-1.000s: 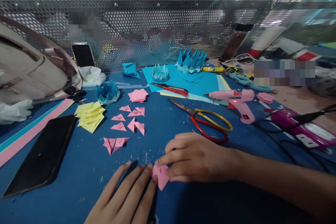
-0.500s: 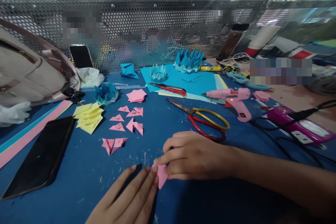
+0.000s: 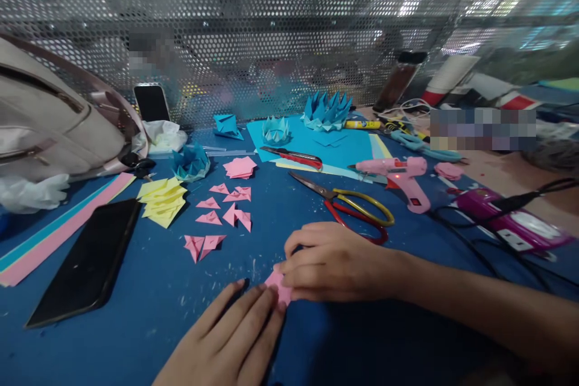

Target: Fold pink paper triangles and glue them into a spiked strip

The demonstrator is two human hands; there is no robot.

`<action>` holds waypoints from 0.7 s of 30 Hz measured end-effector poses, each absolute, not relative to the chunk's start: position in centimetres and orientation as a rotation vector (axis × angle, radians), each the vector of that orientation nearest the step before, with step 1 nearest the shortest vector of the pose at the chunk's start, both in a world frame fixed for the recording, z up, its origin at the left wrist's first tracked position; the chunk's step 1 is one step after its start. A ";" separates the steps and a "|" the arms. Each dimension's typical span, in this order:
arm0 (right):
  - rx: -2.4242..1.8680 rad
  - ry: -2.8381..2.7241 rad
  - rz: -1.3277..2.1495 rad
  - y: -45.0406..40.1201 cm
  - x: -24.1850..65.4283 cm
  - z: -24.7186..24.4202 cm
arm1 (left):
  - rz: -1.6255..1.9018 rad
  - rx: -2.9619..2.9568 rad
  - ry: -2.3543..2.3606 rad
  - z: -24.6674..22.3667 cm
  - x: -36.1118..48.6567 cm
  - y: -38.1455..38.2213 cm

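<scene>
A small piece of pink paper [image 3: 279,291], partly folded, lies on the blue tabletop at the front middle. My left hand [image 3: 230,332] rests with its fingers stretched out flat, the fingertips touching the paper's left edge. From the other side, my right hand [image 3: 339,262] has curled fingers closed on the paper's right edge. Part of the paper is hidden beneath the fingers of both hands. Farther left are several folded pink paper triangles [image 3: 210,243], and behind them a stack of pink paper squares [image 3: 239,167]. Scissors [image 3: 362,208] with red and yellow handles lie just beyond my right hand.
A pink glue gun [image 3: 404,178] and a magenta power strip [image 3: 502,217] with black cables occupy the right. A box cutter [image 3: 294,157] lies by blue sheets [image 3: 348,148] and blue paper crowns [image 3: 325,111]. Leftward are yellow papers [image 3: 163,200], a dark phone [image 3: 88,265] and a bag [image 3: 49,108].
The pink paper sits differently between my fingers; its pointed lower corner no longer shows. Both hands have shifted slightly, and the camera view has tilted a little.
</scene>
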State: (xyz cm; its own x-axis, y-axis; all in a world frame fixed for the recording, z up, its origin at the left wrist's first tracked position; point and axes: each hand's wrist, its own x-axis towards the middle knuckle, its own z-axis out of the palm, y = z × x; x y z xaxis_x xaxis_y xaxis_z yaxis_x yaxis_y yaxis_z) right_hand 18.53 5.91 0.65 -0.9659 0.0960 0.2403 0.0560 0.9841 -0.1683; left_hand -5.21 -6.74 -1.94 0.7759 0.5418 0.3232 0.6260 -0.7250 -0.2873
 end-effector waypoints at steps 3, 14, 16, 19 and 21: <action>-0.091 -2.861 0.245 5.8 18.5 0.6 | -0.303 -2.590 -0.917 -2.1 -5.0 -7.0; -0.178 -2.800 0.256 5.8 18.2 0.2 | -0.307 -2.586 -0.795 -1.8 -5.4 -6.3; -0.205 -2.811 0.251 5.6 18.1 0.2 | -0.338 -2.588 -0.790 -1.6 -5.3 -6.3; -0.211 -2.862 0.245 5.3 17.8 0.2 | -0.353 -2.590 -0.803 -1.4 -5.1 -6.4; -0.201 -2.894 0.260 5.2 17.5 0.1 | -0.355 -2.584 -0.810 -1.3 -5.0 -6.6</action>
